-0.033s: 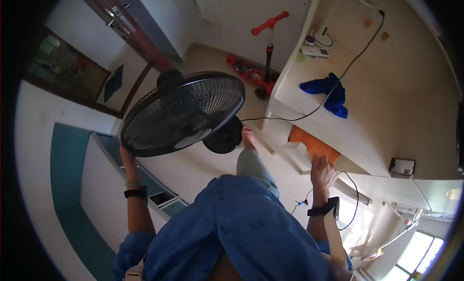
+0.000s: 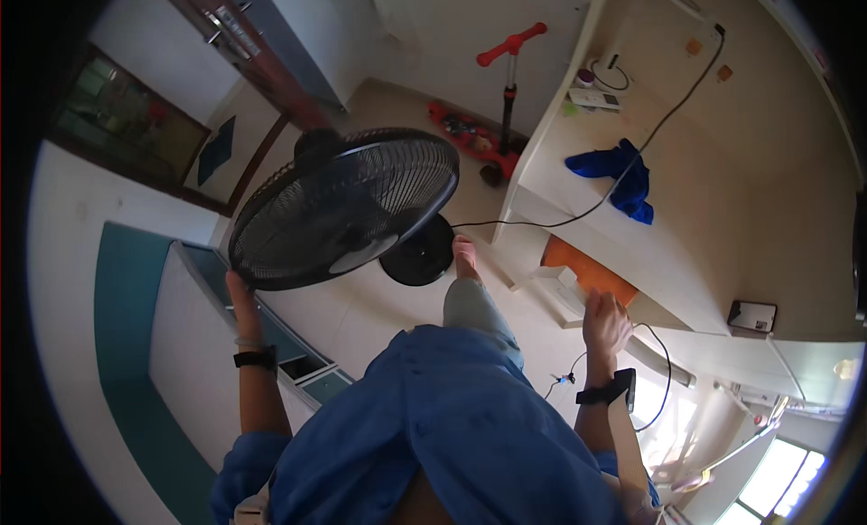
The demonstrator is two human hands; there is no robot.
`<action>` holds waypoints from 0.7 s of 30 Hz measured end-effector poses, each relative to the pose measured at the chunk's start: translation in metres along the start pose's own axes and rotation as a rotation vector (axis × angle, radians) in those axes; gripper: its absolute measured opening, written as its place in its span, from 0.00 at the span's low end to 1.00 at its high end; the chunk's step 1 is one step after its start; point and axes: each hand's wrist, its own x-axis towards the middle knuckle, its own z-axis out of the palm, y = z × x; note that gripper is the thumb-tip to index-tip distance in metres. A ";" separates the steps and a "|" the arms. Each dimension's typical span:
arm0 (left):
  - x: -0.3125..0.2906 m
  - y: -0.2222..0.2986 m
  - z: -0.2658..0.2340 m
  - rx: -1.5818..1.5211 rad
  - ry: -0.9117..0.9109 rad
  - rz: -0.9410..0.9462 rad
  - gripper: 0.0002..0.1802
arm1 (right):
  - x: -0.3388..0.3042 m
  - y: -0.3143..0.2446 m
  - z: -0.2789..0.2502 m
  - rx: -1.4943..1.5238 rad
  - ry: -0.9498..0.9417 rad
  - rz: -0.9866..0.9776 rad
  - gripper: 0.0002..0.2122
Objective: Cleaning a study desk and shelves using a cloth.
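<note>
A black standing fan [image 2: 352,200] with a round wire guard stands ahead of me, its head tilted upward over a round black base [image 2: 420,258]. At the guard's near left rim is my left hand [image 2: 242,308], its fingertips against the edge, partly hidden by it. My right hand [image 2: 607,322] hangs in the air at the right with its fingers curled in. Whatever is in them, if anything, is hidden. A thin dark cable [image 2: 666,367] loops beside that hand and wrist. Both wrists wear black straps.
A black cord [image 2: 578,220] runs from the fan base across a cream desk [image 2: 695,191] on the right. A blue cloth [image 2: 623,177] lies there. Beyond stands a red scooter [image 2: 510,100]. Left is a teal-edged bed or cabinet [image 2: 126,281]. A small white stool-like piece [image 2: 560,290] sits under the desk.
</note>
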 end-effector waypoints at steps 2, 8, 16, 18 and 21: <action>-0.004 -0.013 -0.013 0.095 0.073 0.011 0.38 | -0.001 0.001 -0.001 -0.026 -0.026 0.004 0.17; -0.035 -0.004 0.005 0.112 0.055 0.050 0.29 | -0.002 -0.009 -0.005 -0.012 -0.052 -0.033 0.17; -0.031 0.007 0.026 0.065 0.170 0.030 0.33 | -0.003 0.000 -0.027 0.041 -0.163 -0.335 0.15; -0.028 0.005 0.024 0.118 0.149 0.036 0.35 | -0.006 0.006 -0.021 -0.016 -0.238 -0.264 0.14; -0.034 0.013 0.035 0.161 0.126 0.015 0.39 | -0.016 0.031 -0.025 -0.100 -0.324 -0.104 0.12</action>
